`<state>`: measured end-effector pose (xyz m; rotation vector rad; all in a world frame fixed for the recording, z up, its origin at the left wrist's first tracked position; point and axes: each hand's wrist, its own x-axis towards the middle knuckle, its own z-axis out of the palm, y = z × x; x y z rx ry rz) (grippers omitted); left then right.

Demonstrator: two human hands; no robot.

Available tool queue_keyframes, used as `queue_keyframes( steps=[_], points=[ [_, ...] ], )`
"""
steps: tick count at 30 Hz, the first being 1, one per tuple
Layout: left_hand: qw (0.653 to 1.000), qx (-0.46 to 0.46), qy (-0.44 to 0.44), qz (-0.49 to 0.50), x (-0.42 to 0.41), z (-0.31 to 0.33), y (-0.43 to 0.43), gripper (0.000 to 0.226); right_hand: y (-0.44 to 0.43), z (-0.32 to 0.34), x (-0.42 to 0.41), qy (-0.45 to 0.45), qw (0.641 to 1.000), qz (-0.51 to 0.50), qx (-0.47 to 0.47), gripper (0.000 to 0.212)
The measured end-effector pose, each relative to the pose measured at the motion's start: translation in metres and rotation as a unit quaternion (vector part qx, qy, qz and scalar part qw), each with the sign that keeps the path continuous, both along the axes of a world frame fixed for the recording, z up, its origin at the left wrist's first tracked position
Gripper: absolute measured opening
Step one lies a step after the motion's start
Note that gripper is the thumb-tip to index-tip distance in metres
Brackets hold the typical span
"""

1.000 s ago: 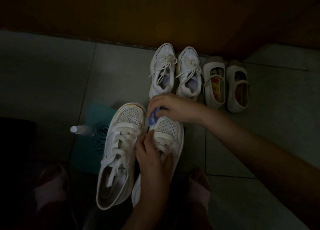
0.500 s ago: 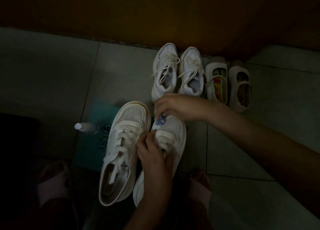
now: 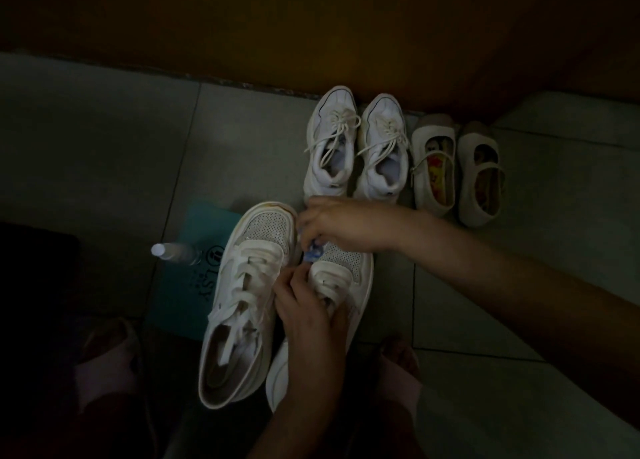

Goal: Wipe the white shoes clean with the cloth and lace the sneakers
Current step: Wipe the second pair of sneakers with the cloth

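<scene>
On the floor (image 3: 104,140), grey tile in dim light, bounded at its far edge by a brown wall (image 3: 311,26):

1. Left sneaker (image 3: 242,303). White, high-sided, mesh toe, laced. It lies toward the floor's near edge, toe to the wall and heel to the person.
2. Right sneaker (image 3: 349,268). Its mate, close alongside on the same long axis. Only the mesh toe and first lace bars show.
3. Second pair of sneakers (image 3: 332,143). White, laced, toes at the wall, just beyond the first pair.
4. Strap shoes (image 3: 434,168). Cream pair with printed insoles, beside the second pair.
5. Teal packet (image 3: 194,278). Flat, partly under the left sneaker. It carries a round logo and the letters "LSY"; the smaller print is unreadable.
6. Left hand (image 3: 311,316). Its grip is wrapped over the right sneaker's laced middle, steadying it.
7. Right hand (image 3: 339,223). It reaches in from the right above the toe, its grip pinched on the cloth.
8. Spray bottle (image 3: 176,252). Clear with a white cap, at the packet's left edge. Whether it stands or lies cannot be told, and no label is legible.
9. Cloth (image 3: 311,252). Small, blue and white, at the right sneaker's inner toe edge, between the two toes. It sits wallward of the left-hand grip, along the shoe's axis, so further wiping likely falls to the right hand, which holds it.
</scene>
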<state>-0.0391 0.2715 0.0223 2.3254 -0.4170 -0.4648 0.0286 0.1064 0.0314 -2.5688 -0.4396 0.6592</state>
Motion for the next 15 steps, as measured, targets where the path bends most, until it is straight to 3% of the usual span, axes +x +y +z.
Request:
queue_keyframes(
  steps=[4, 7, 9, 11, 15],
  points=[
    [1.0, -0.01, -0.001, 0.003, -0.001, 0.0, 0.0, 0.068, -0.012, 0.005, -0.005, 0.009, 0.999, -0.038, 0.014, 0.026],
    [1.0, -0.013, 0.0, 0.005, 0.0, -0.001, 0.0, 0.068, -0.02, 0.0, -0.031, -0.024, 0.981, -0.181, 0.068, 0.025],
    [1.0, -0.012, 0.007, 0.006, 0.002, -0.002, 0.0, 0.069, -0.014, -0.011, -0.058, -0.071, 0.939, -0.317, 0.113, 0.026],
    [1.0, -0.011, 0.017, 0.0, 0.003, -0.001, 0.0, 0.068, 0.001, -0.022, -0.084, -0.122, 0.873, -0.441, 0.168, 0.028],
    [1.0, -0.007, 0.018, -0.012, 0.006, -0.001, 0.0, 0.065, 0.037, -0.03, -0.115, -0.153, 0.75, -0.601, 0.231, 0.03]
  ],
)
